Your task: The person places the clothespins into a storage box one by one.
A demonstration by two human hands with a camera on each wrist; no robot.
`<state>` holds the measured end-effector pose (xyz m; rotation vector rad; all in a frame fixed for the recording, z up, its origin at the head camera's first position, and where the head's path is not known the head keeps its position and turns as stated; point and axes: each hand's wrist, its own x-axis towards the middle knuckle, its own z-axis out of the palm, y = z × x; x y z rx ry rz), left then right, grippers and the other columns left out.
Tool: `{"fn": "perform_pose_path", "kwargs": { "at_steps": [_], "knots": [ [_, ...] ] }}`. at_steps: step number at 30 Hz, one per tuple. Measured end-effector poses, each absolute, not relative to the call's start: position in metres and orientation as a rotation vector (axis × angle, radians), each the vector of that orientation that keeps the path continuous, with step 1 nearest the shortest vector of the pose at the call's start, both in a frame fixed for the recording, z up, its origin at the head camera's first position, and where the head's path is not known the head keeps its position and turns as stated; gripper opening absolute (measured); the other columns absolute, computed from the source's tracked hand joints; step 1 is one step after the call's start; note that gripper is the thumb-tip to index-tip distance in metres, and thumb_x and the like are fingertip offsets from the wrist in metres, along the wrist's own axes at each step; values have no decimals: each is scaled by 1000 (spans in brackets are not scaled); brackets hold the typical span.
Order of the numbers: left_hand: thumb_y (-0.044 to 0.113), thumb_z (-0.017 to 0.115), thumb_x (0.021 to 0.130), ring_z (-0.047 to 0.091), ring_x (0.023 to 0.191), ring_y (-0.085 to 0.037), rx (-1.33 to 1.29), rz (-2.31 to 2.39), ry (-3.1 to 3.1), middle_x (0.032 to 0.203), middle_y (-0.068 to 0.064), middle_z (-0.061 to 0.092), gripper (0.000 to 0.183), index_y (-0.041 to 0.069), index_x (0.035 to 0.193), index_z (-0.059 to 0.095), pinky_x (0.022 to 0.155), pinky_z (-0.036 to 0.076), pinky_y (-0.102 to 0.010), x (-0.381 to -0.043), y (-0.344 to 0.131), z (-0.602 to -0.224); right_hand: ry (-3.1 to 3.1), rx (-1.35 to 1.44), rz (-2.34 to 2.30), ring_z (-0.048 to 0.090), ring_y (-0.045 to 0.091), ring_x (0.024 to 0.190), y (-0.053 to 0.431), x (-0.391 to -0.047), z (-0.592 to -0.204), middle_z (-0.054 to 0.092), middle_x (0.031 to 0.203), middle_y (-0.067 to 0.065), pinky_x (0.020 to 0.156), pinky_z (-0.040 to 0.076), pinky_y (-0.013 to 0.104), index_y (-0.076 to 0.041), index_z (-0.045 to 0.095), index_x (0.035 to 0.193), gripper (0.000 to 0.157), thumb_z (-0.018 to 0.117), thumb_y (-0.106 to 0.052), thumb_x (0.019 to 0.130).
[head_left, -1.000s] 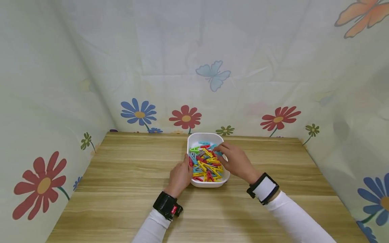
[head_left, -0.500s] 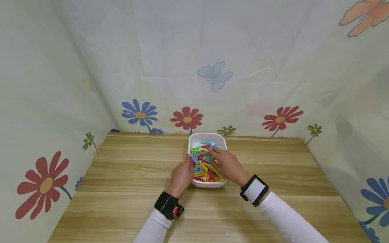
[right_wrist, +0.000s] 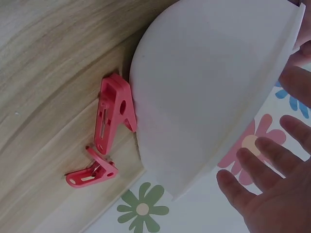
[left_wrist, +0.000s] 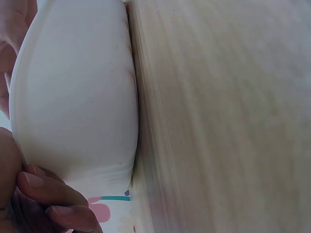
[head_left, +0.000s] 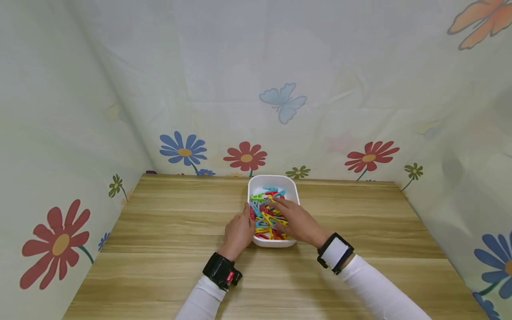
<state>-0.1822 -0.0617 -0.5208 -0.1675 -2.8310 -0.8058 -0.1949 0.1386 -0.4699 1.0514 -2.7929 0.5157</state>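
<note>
A white plastic box (head_left: 274, 243) stands near the back of the table, holding a heap of clothespins (head_left: 264, 218) in yellow, red, blue, green and grey. My left hand (head_left: 238, 231) grips its left rim; in the left wrist view bent fingers (left_wrist: 48, 191) lie against the outer wall. Over the right side of the box reaches my right hand (head_left: 302, 222), fingers spread among the clothespins and hiding part of them. Those fingers look loosely extended in the right wrist view. Two red clothespins lie on the table there, one (right_wrist: 115, 111) right by the box wall, the other (right_wrist: 92, 174) beyond it.
The wood-grain table (head_left: 180, 209) extends to both sides of the box. Behind it and at the sides hangs a pale cloth (head_left: 224, 66) printed with flowers and butterflies. Both wrists wear black straps (head_left: 336, 252).
My right hand has moved left and down over the clothespins, its fingers spreading from a closer bunch near the right rim. My left hand stays on the box.
</note>
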Motion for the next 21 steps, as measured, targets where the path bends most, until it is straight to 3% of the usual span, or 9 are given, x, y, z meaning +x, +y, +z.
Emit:
{"fn": "perform_pose_path", "kwargs": {
  "at_steps": [8, 17, 21],
  "knots": [
    [20, 53, 91, 44, 47, -13, -154, -823, -2838, 58, 0, 46, 56, -1, 139, 33, 42, 38, -32, -182, -61, -521, -2710, 1005, 550, 43, 30, 119, 153, -193, -463, 39, 139, 12, 94, 39, 50, -14, 45, 133, 63, 72, -31, 79],
    [20, 53, 91, 43, 46, -14, -156, -841, -2835, 56, 0, 45, 56, -1, 139, 33, 41, 34, -31, -182, -61, -522, -2758, 865, 654, 35, 30, 125, 183, -192, -457, 34, 143, 10, 96, 34, 55, -18, 38, 139, 67, 66, -40, 82],
    [18, 53, 91, 43, 46, -13, -171, -842, -2814, 55, 0, 44, 56, -3, 138, 33, 41, 35, -31, -181, -61, -522, -2735, 837, 698, 33, 32, 126, 199, -192, -459, 36, 142, 13, 96, 32, 57, -14, 35, 140, 67, 64, -38, 84]
  ]
}}
